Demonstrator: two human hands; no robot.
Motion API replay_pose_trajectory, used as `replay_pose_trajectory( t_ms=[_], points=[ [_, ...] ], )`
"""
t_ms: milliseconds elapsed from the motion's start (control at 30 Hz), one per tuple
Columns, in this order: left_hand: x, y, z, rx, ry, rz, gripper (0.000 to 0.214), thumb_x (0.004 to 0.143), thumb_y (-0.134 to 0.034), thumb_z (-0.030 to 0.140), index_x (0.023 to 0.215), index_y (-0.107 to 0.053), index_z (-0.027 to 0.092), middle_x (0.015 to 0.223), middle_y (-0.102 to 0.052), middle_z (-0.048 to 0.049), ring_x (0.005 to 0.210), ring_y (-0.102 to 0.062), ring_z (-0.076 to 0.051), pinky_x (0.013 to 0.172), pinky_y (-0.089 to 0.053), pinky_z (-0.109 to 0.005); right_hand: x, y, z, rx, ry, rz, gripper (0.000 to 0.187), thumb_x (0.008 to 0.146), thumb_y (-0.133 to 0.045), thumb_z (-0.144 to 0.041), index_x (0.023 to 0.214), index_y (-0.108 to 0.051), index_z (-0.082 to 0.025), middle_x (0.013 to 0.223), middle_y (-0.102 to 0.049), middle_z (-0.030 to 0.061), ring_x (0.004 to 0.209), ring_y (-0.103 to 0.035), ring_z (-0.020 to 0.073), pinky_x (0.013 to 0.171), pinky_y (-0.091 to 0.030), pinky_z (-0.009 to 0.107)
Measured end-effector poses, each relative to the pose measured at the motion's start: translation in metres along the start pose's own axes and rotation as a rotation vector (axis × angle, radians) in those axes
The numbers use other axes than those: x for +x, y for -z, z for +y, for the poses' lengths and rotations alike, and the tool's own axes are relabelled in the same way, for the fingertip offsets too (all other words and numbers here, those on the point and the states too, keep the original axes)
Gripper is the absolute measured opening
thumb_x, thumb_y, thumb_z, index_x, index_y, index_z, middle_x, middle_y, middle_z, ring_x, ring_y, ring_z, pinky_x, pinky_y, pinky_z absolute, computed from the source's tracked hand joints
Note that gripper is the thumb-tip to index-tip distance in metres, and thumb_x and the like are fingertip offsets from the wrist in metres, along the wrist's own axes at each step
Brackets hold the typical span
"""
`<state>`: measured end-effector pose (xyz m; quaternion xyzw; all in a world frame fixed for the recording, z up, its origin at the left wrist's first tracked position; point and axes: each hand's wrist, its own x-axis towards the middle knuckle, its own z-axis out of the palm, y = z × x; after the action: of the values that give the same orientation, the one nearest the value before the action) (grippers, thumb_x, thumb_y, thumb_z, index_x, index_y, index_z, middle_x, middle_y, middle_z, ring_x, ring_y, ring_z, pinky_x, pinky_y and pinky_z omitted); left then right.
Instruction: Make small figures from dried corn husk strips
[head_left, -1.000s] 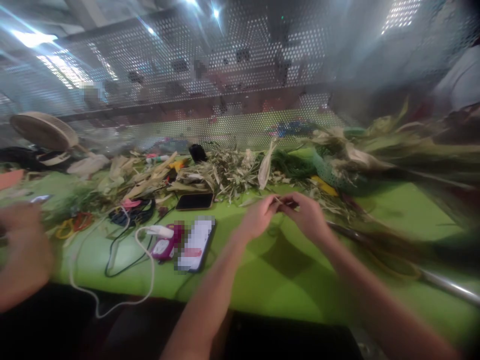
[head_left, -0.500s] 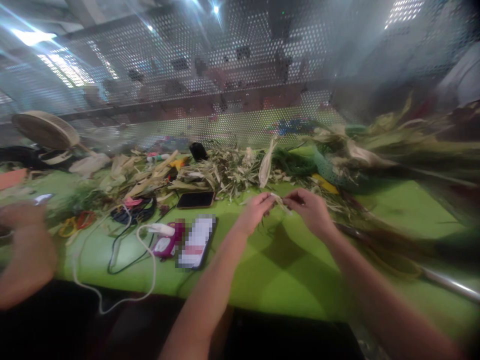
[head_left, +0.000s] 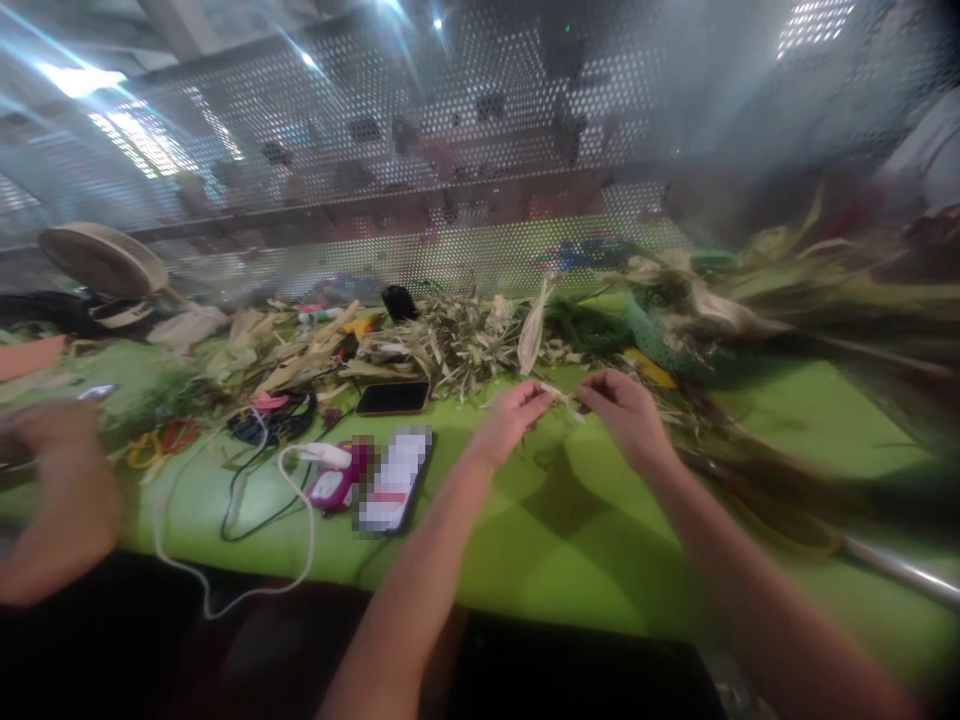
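Observation:
My left hand (head_left: 519, 412) pinches a small pale strip of corn husk (head_left: 561, 398) above the green tabletop (head_left: 555, 580). My right hand (head_left: 621, 402) is closed at the strip's other end, thumb and forefinger together. Both hands are blurred, so the strip's exact shape is hard to make out. Just behind them a larger dried corn husk (head_left: 532, 335) leans upright against a heap of husk scraps (head_left: 465, 345). A dark shadow of the hands falls on the table beneath.
Left of my arm lie a lit phone (head_left: 395, 482), a dark phone (head_left: 392, 398) and a purple power strip (head_left: 339, 485) with a white cable (head_left: 311, 540). Another person's arm (head_left: 67, 490) rests at far left. A green basket (head_left: 656, 330) and a metal rod (head_left: 900, 568) are at right.
My right hand has drawn slightly up and away from my left, with the pale strip between them. The view has shifted a little, and the other person's arm appears slightly further right.

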<state>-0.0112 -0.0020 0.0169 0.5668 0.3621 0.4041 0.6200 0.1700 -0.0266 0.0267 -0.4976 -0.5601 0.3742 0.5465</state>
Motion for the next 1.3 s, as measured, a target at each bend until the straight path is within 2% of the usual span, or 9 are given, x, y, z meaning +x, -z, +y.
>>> replay_pose_trajectory(
  t_ms=[133,300,533,633,800,933,1100,1200,1300],
  points=[
    [0.002,-0.002,-0.004,0.036,-0.067,0.080,0.034,0.084,-0.062,0.050,0.087,-0.059,0.016,0.065,-0.047,0.0033,0.057,-0.040,-0.006,0.054,-0.029,-0.020,-0.003,0.002,0.000,-0.102,0.011,0.040,0.033,0.079,-0.068,-0.047,0.096,-0.058,-0.020,0.082,-0.063,0.0010,0.063,-0.054,0.0132,0.055,-0.040,0.026],
    [0.003,-0.007,-0.008,0.037,-0.101,0.041,0.032,0.088,-0.057,0.048,0.092,-0.057,0.017,0.067,-0.050,0.0026,0.061,-0.045,-0.008,0.056,-0.032,-0.021,-0.006,0.000,0.002,-0.356,0.078,-0.056,0.030,0.084,-0.063,-0.048,0.074,-0.062,-0.020,0.064,-0.056,-0.0004,0.059,-0.047,0.0135,0.054,-0.033,0.026],
    [0.004,-0.005,-0.013,-0.033,-0.022,0.056,0.033,0.082,-0.065,0.048,0.089,-0.061,0.015,0.068,-0.046,0.0025,0.059,-0.041,-0.007,0.055,-0.031,-0.022,-0.001,0.003,0.004,-0.197,0.002,-0.057,0.025,0.081,-0.061,-0.041,0.068,-0.063,-0.019,0.061,-0.058,0.0000,0.060,-0.050,0.0145,0.057,-0.038,0.027],
    [0.003,-0.002,-0.009,0.025,-0.029,0.045,0.033,0.083,-0.064,0.048,0.090,-0.062,0.016,0.068,-0.046,0.0025,0.059,-0.041,-0.008,0.056,-0.031,-0.022,0.001,0.008,0.004,-0.217,-0.024,-0.112,0.024,0.082,-0.062,-0.040,0.070,-0.064,-0.019,0.064,-0.060,0.0007,0.061,-0.052,0.0148,0.059,-0.040,0.027],
    [0.002,-0.002,-0.005,0.252,-0.052,0.010,0.028,0.086,-0.061,0.042,0.095,-0.061,0.016,0.083,-0.060,-0.0016,0.073,-0.050,-0.011,0.068,-0.038,-0.024,0.003,0.012,0.006,-0.345,0.193,-0.080,0.027,0.079,-0.070,-0.040,0.099,-0.070,-0.021,0.096,-0.066,0.0056,0.082,-0.060,0.0193,0.072,-0.046,0.031],
    [0.003,-0.009,-0.011,0.299,-0.097,-0.050,0.020,0.086,-0.061,0.033,0.095,-0.060,0.015,0.094,-0.064,-0.0054,0.087,-0.056,-0.016,0.079,-0.041,-0.028,0.001,0.009,0.004,-0.445,0.314,-0.107,0.013,0.082,-0.067,-0.034,0.085,-0.072,-0.022,0.087,-0.066,0.0056,0.083,-0.060,0.0207,0.074,-0.045,0.032],
    [0.003,-0.015,-0.013,0.261,-0.094,-0.089,0.015,0.085,-0.061,0.029,0.092,-0.058,0.015,0.094,-0.065,-0.0061,0.091,-0.058,-0.018,0.085,-0.043,-0.031,0.003,0.007,0.005,-0.478,0.282,-0.098,0.011,0.081,-0.066,-0.029,0.075,-0.065,-0.020,0.079,-0.063,0.0045,0.078,-0.057,0.0199,0.070,-0.042,0.031],
    [0.002,-0.014,-0.011,0.278,-0.083,-0.105,0.016,0.085,-0.061,0.030,0.092,-0.060,0.015,0.095,-0.066,-0.0070,0.092,-0.059,-0.019,0.087,-0.043,-0.033,0.005,0.005,0.011,-0.344,0.225,-0.115,0.014,0.081,-0.065,-0.030,0.072,-0.060,-0.020,0.079,-0.058,0.0028,0.078,-0.054,0.0179,0.070,-0.041,0.030],
    [0.002,-0.013,-0.013,0.271,-0.090,-0.158,0.017,0.085,-0.061,0.030,0.094,-0.061,0.015,0.098,-0.066,-0.0073,0.094,-0.059,-0.019,0.089,-0.043,-0.033,0.005,0.001,0.017,-0.135,0.078,-0.117,0.018,0.080,-0.063,-0.035,0.072,-0.056,-0.020,0.075,-0.053,0.0002,0.073,-0.050,0.0156,0.066,-0.040,0.028]
  ],
)
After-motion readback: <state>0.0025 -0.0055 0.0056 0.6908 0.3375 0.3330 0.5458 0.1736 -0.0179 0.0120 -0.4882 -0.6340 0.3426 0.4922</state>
